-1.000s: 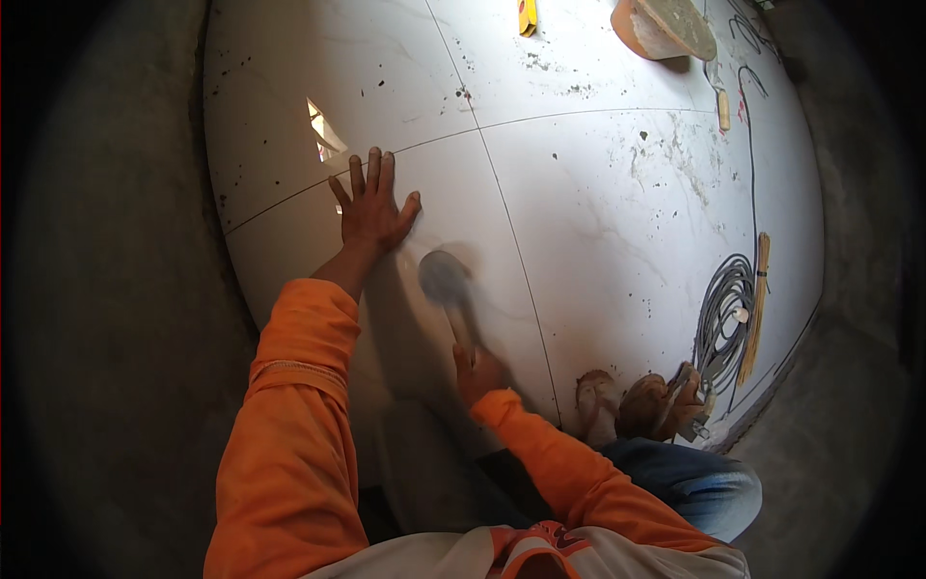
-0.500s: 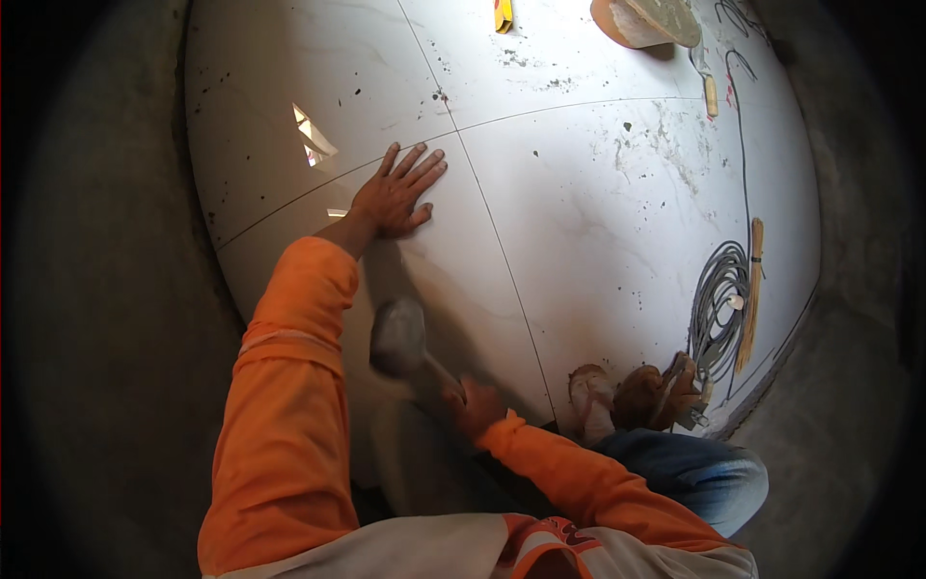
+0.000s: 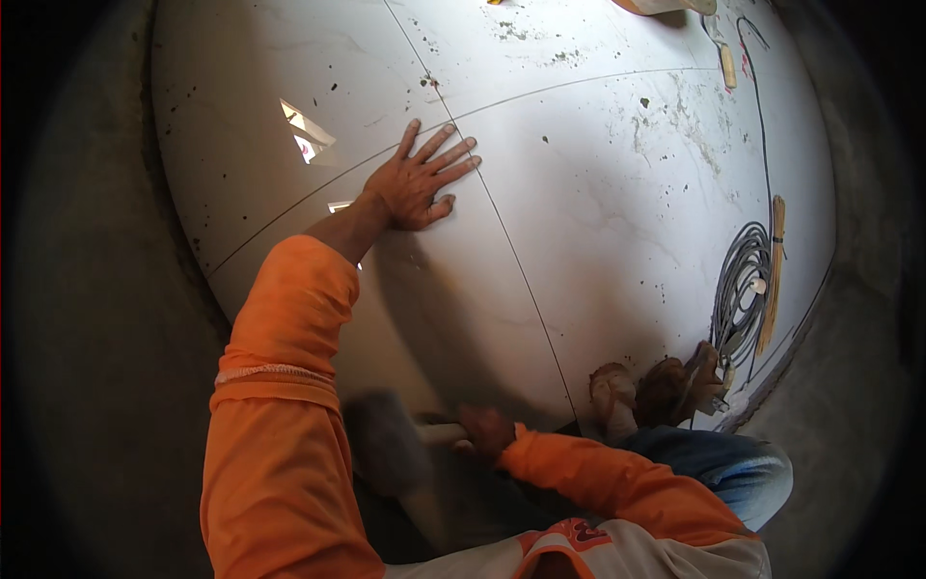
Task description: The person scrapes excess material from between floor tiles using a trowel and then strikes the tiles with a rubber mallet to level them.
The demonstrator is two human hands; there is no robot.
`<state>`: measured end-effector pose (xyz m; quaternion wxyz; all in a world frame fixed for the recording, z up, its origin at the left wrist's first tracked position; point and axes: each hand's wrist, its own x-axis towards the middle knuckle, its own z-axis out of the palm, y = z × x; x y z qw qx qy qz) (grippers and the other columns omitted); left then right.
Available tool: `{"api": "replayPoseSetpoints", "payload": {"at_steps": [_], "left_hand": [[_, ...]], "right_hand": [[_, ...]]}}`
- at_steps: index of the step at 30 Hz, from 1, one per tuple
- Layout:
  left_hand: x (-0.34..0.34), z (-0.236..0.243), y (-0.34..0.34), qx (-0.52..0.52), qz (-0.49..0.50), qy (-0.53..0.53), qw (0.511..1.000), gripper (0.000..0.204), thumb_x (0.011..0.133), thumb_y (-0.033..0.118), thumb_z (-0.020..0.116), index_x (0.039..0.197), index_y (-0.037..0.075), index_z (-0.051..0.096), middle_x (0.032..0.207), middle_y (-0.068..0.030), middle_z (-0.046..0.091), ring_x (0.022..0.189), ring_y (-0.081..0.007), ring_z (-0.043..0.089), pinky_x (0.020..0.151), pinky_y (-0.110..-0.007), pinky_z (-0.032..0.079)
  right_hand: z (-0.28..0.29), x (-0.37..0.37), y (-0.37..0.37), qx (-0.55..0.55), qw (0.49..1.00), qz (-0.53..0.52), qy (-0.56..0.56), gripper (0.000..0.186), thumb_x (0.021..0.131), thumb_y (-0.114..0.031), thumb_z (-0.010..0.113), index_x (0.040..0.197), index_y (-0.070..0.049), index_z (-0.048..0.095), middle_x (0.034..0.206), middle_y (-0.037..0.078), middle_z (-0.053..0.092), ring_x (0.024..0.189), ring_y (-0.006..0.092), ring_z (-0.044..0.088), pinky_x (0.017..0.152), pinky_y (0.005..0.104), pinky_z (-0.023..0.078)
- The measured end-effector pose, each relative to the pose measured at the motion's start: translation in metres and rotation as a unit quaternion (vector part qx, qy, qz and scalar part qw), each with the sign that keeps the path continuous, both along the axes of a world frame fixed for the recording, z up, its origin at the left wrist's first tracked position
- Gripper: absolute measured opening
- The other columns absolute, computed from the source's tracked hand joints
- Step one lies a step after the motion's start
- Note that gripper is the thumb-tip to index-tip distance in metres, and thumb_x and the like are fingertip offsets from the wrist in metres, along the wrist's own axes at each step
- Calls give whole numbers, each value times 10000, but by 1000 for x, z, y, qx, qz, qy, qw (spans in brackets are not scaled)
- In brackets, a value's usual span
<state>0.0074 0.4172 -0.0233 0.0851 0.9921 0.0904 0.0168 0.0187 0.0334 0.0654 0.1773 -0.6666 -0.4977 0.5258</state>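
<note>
My left hand [image 3: 420, 183] lies flat with fingers spread on a large glossy white tile [image 3: 598, 241], just beside the crossing of the joint lines. Low and close to my body, my right hand [image 3: 487, 431] grips the pale handle of a mallet [image 3: 388, 442]. Its thick dark head is blurred by motion and hangs near my left sleeve, off the tile surface as far as I can see. My right fingers are partly hidden around the handle.
At the right lie a coil of grey cable [image 3: 723, 299] and a bundle of thin sticks [image 3: 775, 280]. Farther off are a wooden-handled trowel [image 3: 728, 66] and part of a rounded container [image 3: 666, 5]. A foot [image 3: 611, 391] rests on the tiles. Dark crumbs dot the floor.
The mallet has swung back toward my body, its head now lower in the view. My left hand sits slightly farther right, nearer the joint crossing. The whole view has shifted a little.
</note>
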Motion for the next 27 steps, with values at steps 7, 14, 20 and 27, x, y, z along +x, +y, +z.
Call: {"api": "replayPoseSetpoints", "payload": {"at_steps": [7,14,20,27], "left_hand": [[9,4,4,-10,1,5,1000,662,862,340,481,1485,198,311,1582,-39,219,1470,-286,147,1170,-594,39],[3,3,-3,0,4,15,1000,659,864,350,471,1484,200,309,1582,-44,217,1465,-287,162,1174,-584,51],[1,1,-6,11,11,31,999,651,890,410,442,1495,222,293,1586,-26,209,1466,-283,161,1179,-575,47],[5,1,-5,5,15,32,999,678,910,527,434,1500,229,283,1589,-25,199,1468,-279,150,1177,-570,40]], "right_hand": [[-8,17,23,-11,998,30,55,439,833,-462,648,948,-49,552,811,205,618,762,448,618,656,513,506],[3,24,40,72,990,49,107,437,843,-453,644,994,-45,600,879,203,642,787,429,626,681,483,512],[-1,29,38,55,991,90,81,435,865,-448,620,1015,-40,609,869,180,657,805,415,644,684,479,518],[9,31,52,53,995,76,49,534,891,-537,555,1014,-20,600,838,215,667,781,411,653,699,487,524]]}}
